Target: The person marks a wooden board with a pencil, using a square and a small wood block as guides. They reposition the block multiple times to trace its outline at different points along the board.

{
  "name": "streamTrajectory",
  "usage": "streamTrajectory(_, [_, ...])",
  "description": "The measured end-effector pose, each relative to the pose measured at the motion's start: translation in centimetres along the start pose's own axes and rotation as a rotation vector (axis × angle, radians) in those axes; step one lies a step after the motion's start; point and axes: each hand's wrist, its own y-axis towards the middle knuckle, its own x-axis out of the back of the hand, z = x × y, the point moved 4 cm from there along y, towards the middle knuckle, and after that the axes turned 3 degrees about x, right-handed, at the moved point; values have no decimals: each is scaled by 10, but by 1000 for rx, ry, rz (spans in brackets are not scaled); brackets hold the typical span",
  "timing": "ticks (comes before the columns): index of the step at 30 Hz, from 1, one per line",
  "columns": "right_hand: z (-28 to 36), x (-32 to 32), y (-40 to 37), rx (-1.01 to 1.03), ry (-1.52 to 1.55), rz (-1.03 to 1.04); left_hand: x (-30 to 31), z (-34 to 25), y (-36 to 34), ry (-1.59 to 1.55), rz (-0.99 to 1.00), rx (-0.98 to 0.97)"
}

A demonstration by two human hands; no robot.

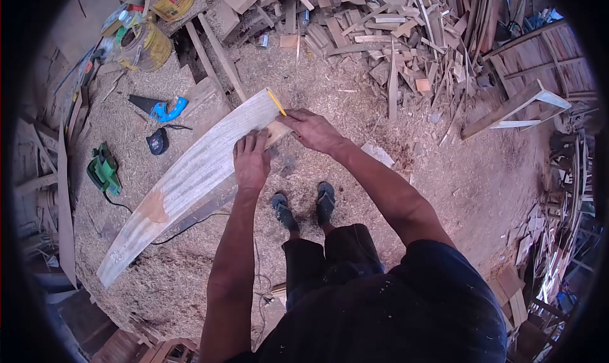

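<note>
left hand point(252, 160) open, palm flat on the long curved plank point(190, 172) | right hand point(314, 129) pinching a yellow pencil point(276, 102), tip at the plank's far end, small wood block point(277, 133) just under it | plank slants over the sawdust | green sander point(103, 171), tape measure point(158, 141), blue-handled saw point(158, 108) off left | scrap pile point(380, 26) way back

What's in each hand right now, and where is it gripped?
The right hand grips a yellow pencil by its lower end, at the far end of the curved plank. The left hand grips nothing: it lies flat, palm down, on the plank.
</note>
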Motion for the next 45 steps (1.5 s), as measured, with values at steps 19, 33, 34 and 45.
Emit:
streamTrajectory(19, [-18, -12, 1, 169, -128, -92, -1, -7, 3, -36, -77, 3])
streamTrajectory(33, [-20, -10, -1, 202, -87, -65, 2, -22, 2, 106, -192, -42])
streamTrajectory(34, [-21, -10, 0, 205, -79, -65, -3, -25, 4, 114, -184, -26])
streamTrajectory(45, [-10, 18, 3, 203, -125, -31, -12, -35, 0, 213, -140, -42])
